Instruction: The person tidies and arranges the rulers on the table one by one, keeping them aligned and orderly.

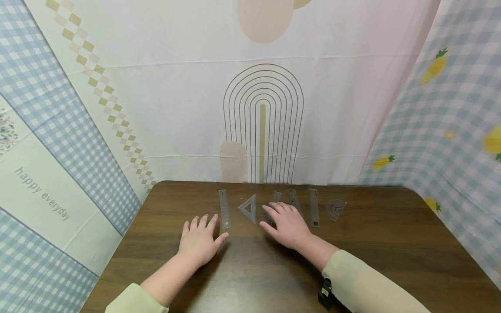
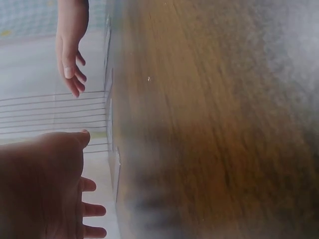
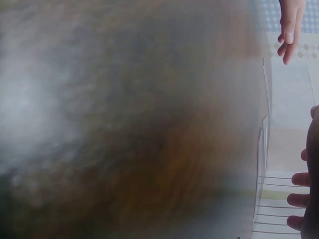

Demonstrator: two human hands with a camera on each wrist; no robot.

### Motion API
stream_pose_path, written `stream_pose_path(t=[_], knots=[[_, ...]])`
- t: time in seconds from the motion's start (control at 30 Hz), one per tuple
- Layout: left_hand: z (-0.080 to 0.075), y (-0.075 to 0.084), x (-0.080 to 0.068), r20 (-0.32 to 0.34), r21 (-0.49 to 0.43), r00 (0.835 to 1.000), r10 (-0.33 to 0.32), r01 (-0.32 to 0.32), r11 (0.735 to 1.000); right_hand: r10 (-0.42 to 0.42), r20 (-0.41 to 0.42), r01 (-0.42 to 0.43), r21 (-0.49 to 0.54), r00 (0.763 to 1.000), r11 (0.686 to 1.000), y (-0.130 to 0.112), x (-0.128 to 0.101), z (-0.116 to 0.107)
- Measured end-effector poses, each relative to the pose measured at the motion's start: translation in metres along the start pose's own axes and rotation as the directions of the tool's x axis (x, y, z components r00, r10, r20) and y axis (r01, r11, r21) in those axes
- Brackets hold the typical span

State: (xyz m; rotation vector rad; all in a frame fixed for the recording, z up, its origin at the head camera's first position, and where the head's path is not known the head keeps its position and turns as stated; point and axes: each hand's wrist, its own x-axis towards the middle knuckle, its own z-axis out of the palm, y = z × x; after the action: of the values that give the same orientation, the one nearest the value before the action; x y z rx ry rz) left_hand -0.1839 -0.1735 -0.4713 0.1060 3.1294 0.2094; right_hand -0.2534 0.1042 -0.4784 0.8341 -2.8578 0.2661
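A dark wooden table fills the lower part of the head view, backed by patterned cloth hangings. Along its far edge lies a row of clear plastic drawing tools. The person's right hand lies flat with fingers straight and spread, its fingertips resting on a small clear ruler near the middle of the row; it grips nothing. The left hand also lies open, palm down on the wood, its fingers just beside the near end of a long clear ruler. Between the hands sits a clear set square. To the right lie two more rulers and, last, a small protractor. Both wrist views are blurred.
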Motion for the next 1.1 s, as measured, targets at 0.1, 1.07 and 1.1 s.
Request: stream_pose_path(t=[0.1,1.07,1.1], knots=[[0.000,0.001,0.001,0.001,0.002,1.000,-0.003,0.003,1.000,0.001,-0.001,-0.001,0.016,1.000,1.000,-0.003,0.003,-0.002],[0.000,-0.005,0.014,0.045,0.019,0.999,-0.028,0.028,0.999,-0.003,0.034,0.003,-0.005,0.999,1.000,-0.019,0.047,0.008],[0.000,-0.005,0.014,0.049,0.017,0.998,-0.028,0.028,0.999,-0.008,0.041,0.009,-0.009,0.999,1.000,-0.019,0.049,0.009]])
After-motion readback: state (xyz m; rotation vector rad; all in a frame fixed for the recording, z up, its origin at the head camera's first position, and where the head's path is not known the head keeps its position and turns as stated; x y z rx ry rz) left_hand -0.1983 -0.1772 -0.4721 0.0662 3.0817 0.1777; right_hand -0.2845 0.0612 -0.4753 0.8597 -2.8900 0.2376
